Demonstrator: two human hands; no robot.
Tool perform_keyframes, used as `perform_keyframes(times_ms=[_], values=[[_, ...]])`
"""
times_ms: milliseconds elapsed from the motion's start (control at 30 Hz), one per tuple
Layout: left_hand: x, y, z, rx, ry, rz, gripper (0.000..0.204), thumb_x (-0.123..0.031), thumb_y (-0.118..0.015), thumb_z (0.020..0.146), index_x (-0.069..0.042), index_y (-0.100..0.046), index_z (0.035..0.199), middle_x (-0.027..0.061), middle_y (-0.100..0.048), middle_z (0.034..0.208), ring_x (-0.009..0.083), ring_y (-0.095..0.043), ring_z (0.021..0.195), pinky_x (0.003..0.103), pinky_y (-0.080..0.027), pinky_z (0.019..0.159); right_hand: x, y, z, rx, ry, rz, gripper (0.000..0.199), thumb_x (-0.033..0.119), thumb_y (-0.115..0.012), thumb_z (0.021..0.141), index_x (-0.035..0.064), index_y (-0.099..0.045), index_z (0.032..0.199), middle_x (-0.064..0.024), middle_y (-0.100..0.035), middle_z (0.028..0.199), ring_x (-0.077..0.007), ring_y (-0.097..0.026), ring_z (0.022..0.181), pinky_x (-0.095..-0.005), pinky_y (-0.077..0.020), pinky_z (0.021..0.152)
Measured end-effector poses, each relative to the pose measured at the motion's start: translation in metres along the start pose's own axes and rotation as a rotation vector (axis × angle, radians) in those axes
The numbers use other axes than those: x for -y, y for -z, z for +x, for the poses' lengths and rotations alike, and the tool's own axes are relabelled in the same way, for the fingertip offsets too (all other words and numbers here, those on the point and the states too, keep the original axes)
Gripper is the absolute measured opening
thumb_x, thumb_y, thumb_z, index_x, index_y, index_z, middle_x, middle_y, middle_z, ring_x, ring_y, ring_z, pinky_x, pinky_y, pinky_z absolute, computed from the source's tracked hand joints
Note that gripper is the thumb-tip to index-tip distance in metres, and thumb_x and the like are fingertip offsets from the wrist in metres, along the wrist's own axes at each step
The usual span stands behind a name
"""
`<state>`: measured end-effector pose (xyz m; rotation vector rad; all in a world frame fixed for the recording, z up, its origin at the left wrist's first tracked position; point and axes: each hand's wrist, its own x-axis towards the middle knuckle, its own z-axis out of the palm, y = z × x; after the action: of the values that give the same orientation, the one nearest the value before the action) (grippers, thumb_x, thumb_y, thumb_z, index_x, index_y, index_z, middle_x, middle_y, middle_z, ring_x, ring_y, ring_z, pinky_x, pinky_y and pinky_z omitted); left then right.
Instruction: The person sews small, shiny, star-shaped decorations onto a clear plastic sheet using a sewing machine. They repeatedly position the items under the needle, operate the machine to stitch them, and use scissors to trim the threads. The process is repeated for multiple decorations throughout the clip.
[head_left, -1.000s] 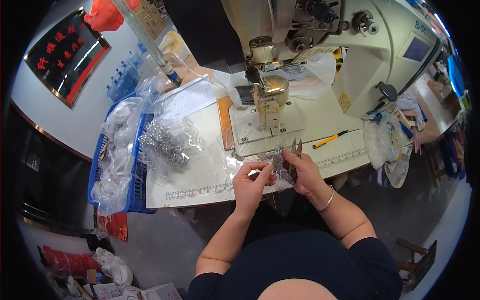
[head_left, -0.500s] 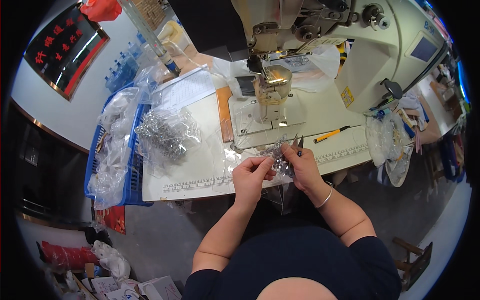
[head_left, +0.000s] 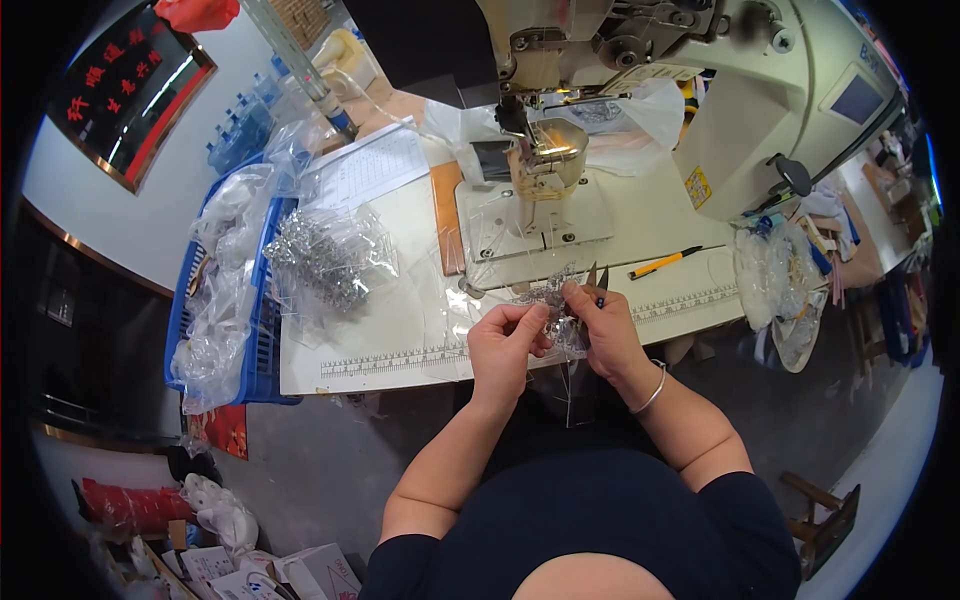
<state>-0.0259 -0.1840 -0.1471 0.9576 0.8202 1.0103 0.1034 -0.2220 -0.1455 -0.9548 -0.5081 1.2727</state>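
In front of the sewing machine, both hands meet over the table's front edge. My left hand [head_left: 500, 352] is closed, with thumb and forefinger pinching the edge of a clear, shiny plastic piece [head_left: 569, 336]. My right hand [head_left: 614, 338] is closed around small dark scissors [head_left: 597, 277], their pointed blades sticking up past the fingers. Its thumb also presses on a bunch of silver, glittery trim [head_left: 543, 295] joined to or lying against the plastic. How the scissors' handles sit in the palm is hidden. A thin clear strip hangs below the hands.
The sewing machine's needle area [head_left: 545, 200] stands just beyond my hands. A heap of silver trim in clear plastic [head_left: 335, 262] lies left, beside a blue basket [head_left: 262, 345] of plastic bags. A yellow pen [head_left: 660, 264] and ruler tape [head_left: 690, 304] lie right.
The view has shifted slightly. My hands stay together on the plastic piece and trim, with only a small change in the left fingers' position; the scissors remain in my right hand.
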Motion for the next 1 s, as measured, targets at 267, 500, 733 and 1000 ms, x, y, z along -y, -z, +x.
perform_keyframes(times_ms=[267,500,733,1000], values=[[-0.003,-0.001,-0.001,0.031,0.019,0.019,0.013,-0.009,-0.065,0.082,0.001,-0.058,0.08,0.0061,-0.058,0.067,0.0112,-0.055,0.054,0.022,-0.043,0.047,0.001,0.003,0.001,-0.02,0.007,-0.03,0.023,0.023,-0.062,0.087,0.0006,-0.062,0.084,-0.0025,-0.061,0.075,-0.007,-0.053,0.066,-0.0221,-0.0433,0.06],[-0.002,0.001,0.002,0.061,0.036,0.005,0.013,-0.009,-0.066,0.082,0.001,-0.058,0.079,0.0058,-0.058,0.067,0.0109,-0.055,0.054,0.021,-0.043,0.047,0.001,0.004,0.001,-0.039,0.006,-0.04,0.025,0.024,-0.062,0.086,-0.0002,-0.062,0.083,-0.0028,-0.061,0.074,-0.0072,-0.053,0.064,-0.0219,-0.0433,0.059],[-0.002,-0.001,0.002,0.043,0.011,0.083,0.013,-0.01,-0.067,0.08,0.001,-0.059,0.08,0.005,-0.06,0.069,0.0089,-0.055,0.055,0.02,-0.044,0.048,-0.001,0.004,-0.002,-0.074,0.019,-0.017,0.025,0.024,-0.063,0.086,-0.0009,-0.062,0.085,-0.0024,-0.059,0.073,-0.007,-0.052,0.065,-0.0218,-0.0408,0.055],[-0.001,0.0,0.003,0.018,-0.019,0.179,0.014,-0.011,-0.069,0.079,0.0,-0.06,0.08,0.0036,-0.06,0.068,0.0065,-0.054,0.054,0.019,-0.043,0.049,0.002,0.007,-0.01,-0.019,0.019,-0.079,0.017,0.019,-0.068,0.079,0.0052,-0.058,0.075,0.0028,-0.051,0.059,-0.0033,-0.042,0.048,-0.0194,-0.0307,0.043]])
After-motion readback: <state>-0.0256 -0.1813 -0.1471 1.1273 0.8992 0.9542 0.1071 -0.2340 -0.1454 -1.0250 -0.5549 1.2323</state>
